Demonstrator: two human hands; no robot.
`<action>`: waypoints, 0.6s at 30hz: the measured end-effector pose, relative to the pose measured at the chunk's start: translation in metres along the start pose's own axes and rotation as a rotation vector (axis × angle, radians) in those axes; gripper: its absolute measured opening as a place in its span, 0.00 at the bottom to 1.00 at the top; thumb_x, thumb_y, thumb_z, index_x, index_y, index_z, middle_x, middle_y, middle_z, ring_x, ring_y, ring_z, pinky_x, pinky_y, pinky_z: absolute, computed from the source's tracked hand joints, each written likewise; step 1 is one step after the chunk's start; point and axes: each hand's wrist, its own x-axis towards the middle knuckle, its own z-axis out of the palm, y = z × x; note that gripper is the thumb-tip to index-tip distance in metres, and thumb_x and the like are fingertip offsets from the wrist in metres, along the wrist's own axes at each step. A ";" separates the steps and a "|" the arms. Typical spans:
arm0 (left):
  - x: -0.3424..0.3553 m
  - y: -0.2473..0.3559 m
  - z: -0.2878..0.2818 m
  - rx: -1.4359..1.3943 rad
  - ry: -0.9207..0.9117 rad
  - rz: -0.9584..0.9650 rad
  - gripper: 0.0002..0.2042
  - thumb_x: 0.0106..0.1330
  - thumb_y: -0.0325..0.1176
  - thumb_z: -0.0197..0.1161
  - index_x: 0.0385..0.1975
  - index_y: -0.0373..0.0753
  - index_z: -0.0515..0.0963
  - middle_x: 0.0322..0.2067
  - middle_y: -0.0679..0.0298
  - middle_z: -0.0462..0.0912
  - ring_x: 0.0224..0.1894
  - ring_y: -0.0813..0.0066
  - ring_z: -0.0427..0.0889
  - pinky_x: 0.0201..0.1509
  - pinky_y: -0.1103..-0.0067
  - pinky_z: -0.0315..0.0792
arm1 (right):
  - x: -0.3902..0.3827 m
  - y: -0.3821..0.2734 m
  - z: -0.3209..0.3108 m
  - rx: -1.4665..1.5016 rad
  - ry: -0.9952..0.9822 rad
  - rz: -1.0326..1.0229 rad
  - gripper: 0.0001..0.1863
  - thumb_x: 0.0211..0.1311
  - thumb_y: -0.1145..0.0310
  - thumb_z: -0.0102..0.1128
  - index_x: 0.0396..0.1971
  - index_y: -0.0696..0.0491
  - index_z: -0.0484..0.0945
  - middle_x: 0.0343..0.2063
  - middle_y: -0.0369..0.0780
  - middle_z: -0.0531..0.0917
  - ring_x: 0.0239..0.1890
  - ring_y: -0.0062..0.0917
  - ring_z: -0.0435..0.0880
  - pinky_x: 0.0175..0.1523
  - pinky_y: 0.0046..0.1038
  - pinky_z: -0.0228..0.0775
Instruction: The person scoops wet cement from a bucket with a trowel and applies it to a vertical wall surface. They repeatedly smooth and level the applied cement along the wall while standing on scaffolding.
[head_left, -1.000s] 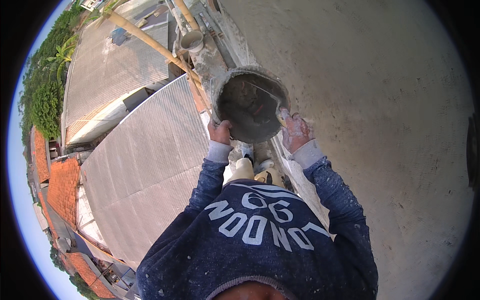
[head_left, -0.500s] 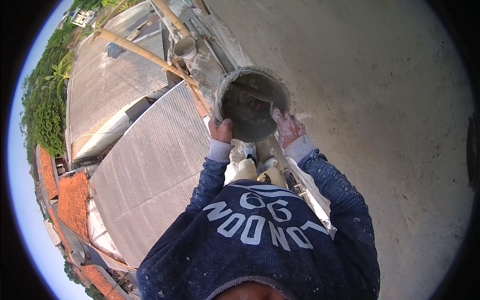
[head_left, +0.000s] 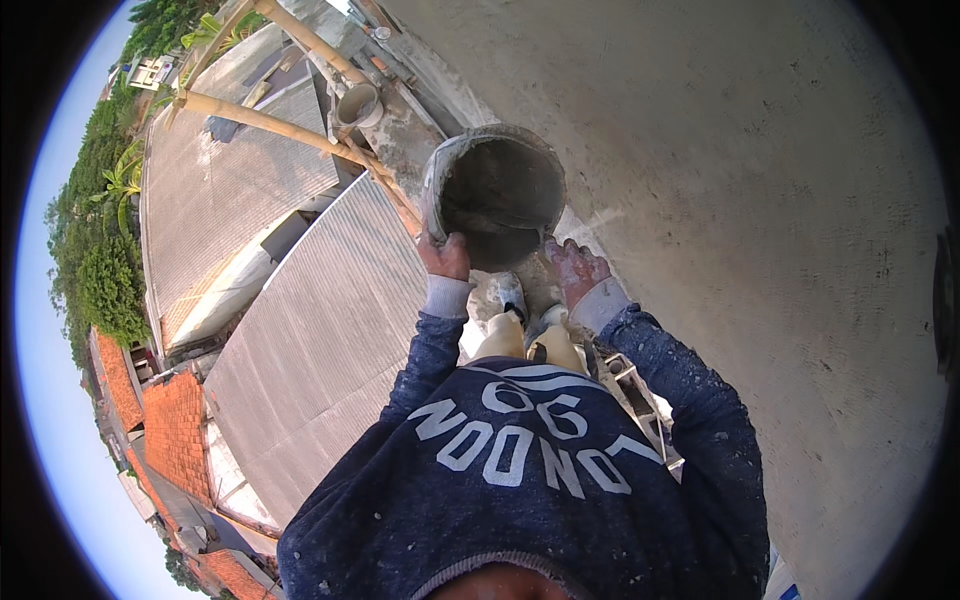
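A round, mortar-crusted bucket point(head_left: 434, 190) is held out before me, its mouth facing up and wet grey mortar point(head_left: 500, 190) inside. My left hand point(head_left: 446, 258) is closed on its near-left rim, thumb over the edge. Close to the near-right rim is my right hand point(head_left: 578, 270), smeared with mortar, its fingers curled. Whether it touches the rim or pinches a tool there is hard to make out. Deep shade hides the near part of the bucket's inside.
A plastered wall point(head_left: 740, 220) rises close on my right. Bamboo poles point(head_left: 265, 118) cross at the far left, beside a smaller bucket point(head_left: 358, 106) on the narrow ledge. Below on the left lies a corrugated roof point(head_left: 320, 300). My feet point(head_left: 511, 296) stand beneath the bucket.
The bucket has shifted slightly up and left with my left hand. My right hand has slid lower along the near-right rim, and its fingers no longer reach inside.
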 end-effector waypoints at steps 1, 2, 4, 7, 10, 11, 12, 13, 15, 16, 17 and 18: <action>0.000 -0.001 0.002 0.023 0.020 0.034 0.28 0.51 0.22 0.51 0.58 0.28 0.70 0.46 0.53 0.81 0.47 0.67 0.80 0.54 0.76 0.71 | -0.001 0.001 -0.003 -0.005 -0.007 -0.013 0.32 0.59 0.71 0.52 0.66 0.49 0.60 0.57 0.49 0.70 0.58 0.41 0.74 0.58 0.46 0.66; 0.000 -0.004 0.003 0.044 0.042 0.068 0.28 0.51 0.22 0.51 0.58 0.28 0.70 0.46 0.53 0.81 0.47 0.67 0.80 0.54 0.76 0.71 | -0.002 0.001 -0.006 -0.022 -0.098 -0.011 0.32 0.59 0.71 0.51 0.66 0.49 0.60 0.57 0.49 0.70 0.57 0.41 0.74 0.57 0.45 0.66; -0.001 -0.010 0.007 0.007 0.081 0.062 0.30 0.51 0.21 0.50 0.60 0.29 0.69 0.48 0.53 0.81 0.49 0.66 0.80 0.55 0.76 0.71 | 0.002 0.003 -0.016 0.086 -0.159 0.125 0.33 0.61 0.70 0.49 0.68 0.48 0.57 0.59 0.51 0.69 0.58 0.41 0.74 0.59 0.44 0.64; -0.004 -0.017 0.009 0.034 0.032 0.085 0.33 0.50 0.19 0.49 0.64 0.30 0.64 0.52 0.51 0.79 0.53 0.64 0.78 0.59 0.76 0.68 | 0.023 0.002 -0.026 0.172 -0.311 0.308 0.34 0.62 0.69 0.48 0.69 0.48 0.55 0.60 0.53 0.68 0.57 0.42 0.75 0.60 0.44 0.63; -0.007 -0.014 0.010 0.036 0.001 0.077 0.35 0.50 0.18 0.48 0.66 0.31 0.62 0.57 0.49 0.75 0.59 0.63 0.74 0.63 0.77 0.64 | 0.027 -0.007 -0.026 0.154 -0.176 0.275 0.33 0.62 0.69 0.49 0.69 0.48 0.56 0.57 0.55 0.69 0.55 0.43 0.76 0.60 0.44 0.64; -0.007 -0.011 0.011 0.022 0.004 0.072 0.35 0.50 0.18 0.48 0.66 0.31 0.62 0.59 0.49 0.73 0.61 0.63 0.72 0.65 0.76 0.63 | 0.025 -0.009 -0.024 0.143 -0.171 0.231 0.33 0.62 0.68 0.49 0.68 0.48 0.56 0.56 0.55 0.70 0.54 0.43 0.76 0.59 0.45 0.65; -0.007 -0.008 0.012 0.009 0.014 0.064 0.35 0.50 0.17 0.47 0.66 0.31 0.62 0.61 0.48 0.71 0.62 0.63 0.71 0.66 0.76 0.61 | 0.019 -0.011 -0.021 0.101 -0.084 0.186 0.33 0.61 0.69 0.50 0.67 0.49 0.57 0.54 0.53 0.71 0.53 0.43 0.77 0.58 0.44 0.65; -0.008 -0.003 0.012 0.001 0.020 0.053 0.35 0.50 0.17 0.47 0.66 0.31 0.62 0.62 0.48 0.70 0.64 0.62 0.69 0.67 0.76 0.59 | 0.017 -0.010 -0.020 0.076 -0.088 0.144 0.33 0.59 0.70 0.51 0.66 0.51 0.58 0.51 0.51 0.72 0.52 0.42 0.77 0.58 0.43 0.66; -0.008 0.005 0.013 0.034 0.048 0.118 0.35 0.49 0.16 0.47 0.66 0.31 0.63 0.65 0.47 0.66 0.67 0.61 0.65 0.70 0.76 0.56 | 0.012 -0.007 -0.017 0.087 -0.172 0.161 0.33 0.58 0.71 0.52 0.66 0.54 0.59 0.48 0.49 0.74 0.51 0.42 0.78 0.57 0.42 0.67; -0.009 0.009 0.014 0.074 0.072 0.188 0.35 0.49 0.16 0.46 0.66 0.31 0.63 0.66 0.47 0.64 0.69 0.60 0.63 0.71 0.75 0.55 | 0.011 -0.004 -0.017 0.121 -0.257 0.219 0.33 0.58 0.71 0.52 0.66 0.54 0.59 0.47 0.49 0.74 0.51 0.42 0.77 0.57 0.41 0.66; -0.009 0.012 0.015 0.115 0.094 0.254 0.35 0.49 0.16 0.46 0.65 0.31 0.64 0.67 0.47 0.62 0.70 0.59 0.61 0.72 0.75 0.53 | 0.012 -0.002 -0.018 0.125 -0.134 0.221 0.33 0.58 0.71 0.52 0.66 0.54 0.59 0.46 0.49 0.74 0.51 0.41 0.77 0.57 0.41 0.67; -0.009 0.015 0.016 0.093 0.081 0.239 0.35 0.49 0.16 0.46 0.65 0.31 0.64 0.68 0.47 0.61 0.71 0.59 0.59 0.72 0.74 0.52 | 0.016 0.001 -0.020 0.084 -0.175 0.264 0.32 0.58 0.71 0.52 0.65 0.54 0.59 0.46 0.49 0.75 0.50 0.41 0.78 0.56 0.41 0.67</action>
